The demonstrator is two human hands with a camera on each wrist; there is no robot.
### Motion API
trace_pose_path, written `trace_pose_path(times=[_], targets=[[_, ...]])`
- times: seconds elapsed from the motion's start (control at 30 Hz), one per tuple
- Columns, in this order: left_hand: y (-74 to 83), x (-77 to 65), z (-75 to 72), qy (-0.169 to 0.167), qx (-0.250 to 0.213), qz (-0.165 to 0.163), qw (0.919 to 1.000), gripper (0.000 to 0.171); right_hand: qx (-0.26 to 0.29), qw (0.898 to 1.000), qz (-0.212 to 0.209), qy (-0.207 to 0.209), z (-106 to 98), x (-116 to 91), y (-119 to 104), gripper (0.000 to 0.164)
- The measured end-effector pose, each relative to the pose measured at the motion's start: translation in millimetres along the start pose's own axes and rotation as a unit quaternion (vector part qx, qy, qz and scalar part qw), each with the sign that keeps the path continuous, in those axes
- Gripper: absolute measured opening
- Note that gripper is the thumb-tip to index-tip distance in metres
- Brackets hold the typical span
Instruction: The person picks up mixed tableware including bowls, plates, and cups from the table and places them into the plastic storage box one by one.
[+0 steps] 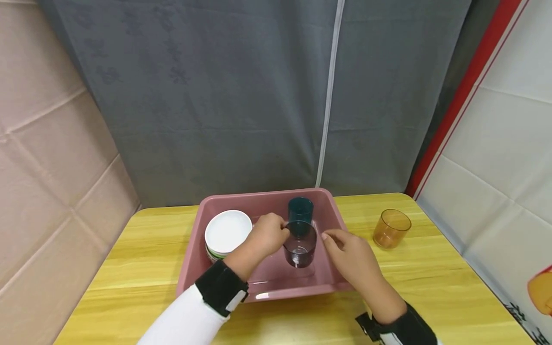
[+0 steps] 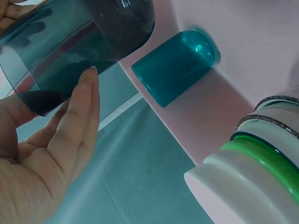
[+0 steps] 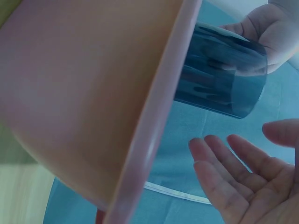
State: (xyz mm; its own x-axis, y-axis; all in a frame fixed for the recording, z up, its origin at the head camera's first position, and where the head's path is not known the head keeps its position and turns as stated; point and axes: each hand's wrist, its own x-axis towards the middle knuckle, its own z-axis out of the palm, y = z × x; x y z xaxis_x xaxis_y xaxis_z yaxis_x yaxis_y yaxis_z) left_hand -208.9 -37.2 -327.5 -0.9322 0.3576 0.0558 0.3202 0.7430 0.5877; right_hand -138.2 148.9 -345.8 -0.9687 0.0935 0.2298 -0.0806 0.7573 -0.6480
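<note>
My left hand [image 1: 270,235] grips a dark transparent glass cup [image 1: 300,250] at its left side near the rim, thumb and fingers on the wall. The cup is upright, over the right part of a pink basin [image 1: 267,290]. Behind it in the basin stands a teal glass cup [image 2: 175,70]. To the right of the dark cup, my right hand [image 1: 354,258] is over the basin's right rim, its fingers apart from the cup and holding nothing. Left of my left hand, white bowls [image 1: 228,231] are stacked in the basin, with green and speckled rims below.
An amber glass cup [image 1: 391,229] stands on the wooden table [image 1: 159,254], to the right of the basin. A grey curtain [image 1: 224,110] hangs close behind the table. Pale cloth [image 1: 500,158] covers the right side, and an orange object [image 1: 541,290] shows at the right edge.
</note>
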Motion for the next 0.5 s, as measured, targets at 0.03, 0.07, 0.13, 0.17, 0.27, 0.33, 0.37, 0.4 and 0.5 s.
trace_pose_path(times=[0.03, 0.07, 0.13, 0.17, 0.27, 0.33, 0.37, 0.4, 0.5], targets=[[-0.6, 0.8, 0.0, 0.001, 0.000, 0.000, 1.0000, 0.027, -0.002, 1.000, -0.002, 0.001, 0, -1, 0, 0.028], [-1.4, 1.4, 0.4, 0.003, 0.001, 0.001, 1.0000, 0.027, -0.005, 1.000, -0.006, 0.003, -1, -1, 1, 0.027], [-2.6, 2.6, 0.9, 0.006, 0.002, 0.002, 1.0000, 0.028, -0.010, 1.000, -0.016, 0.005, -2, -2, 2, 0.028], [-3.4, 3.3, 1.3, 0.008, 0.003, 0.002, 1.0000, 0.029, -0.014, 1.000, -0.022, 0.006, -3, -3, 3, 0.028], [-5.0, 5.4, 2.5, 0.010, 0.002, 0.002, 1.0000, 0.030, -0.028, 0.999, -0.033, 0.005, -5, -4, 4, 0.031], [-5.9, 6.9, 3.7, 0.010, 0.000, 0.002, 0.9999, 0.030, -0.034, 0.999, -0.034, 0.000, -6, -4, 5, 0.033], [-6.3, 7.7, 4.4, 0.009, 0.000, 0.001, 1.0000, 0.030, -0.036, 0.999, -0.035, -0.002, -7, -5, 6, 0.034], [-6.8, 8.6, 5.1, 0.007, -0.001, 0.000, 1.0000, 0.031, -0.040, 0.999, -0.037, -0.004, -7, -5, 6, 0.035], [-7.8, 11.2, 7.3, 0.002, -0.003, -0.005, 1.0000, 0.032, -0.051, 0.998, -0.048, -0.005, -8, -6, 8, 0.038]])
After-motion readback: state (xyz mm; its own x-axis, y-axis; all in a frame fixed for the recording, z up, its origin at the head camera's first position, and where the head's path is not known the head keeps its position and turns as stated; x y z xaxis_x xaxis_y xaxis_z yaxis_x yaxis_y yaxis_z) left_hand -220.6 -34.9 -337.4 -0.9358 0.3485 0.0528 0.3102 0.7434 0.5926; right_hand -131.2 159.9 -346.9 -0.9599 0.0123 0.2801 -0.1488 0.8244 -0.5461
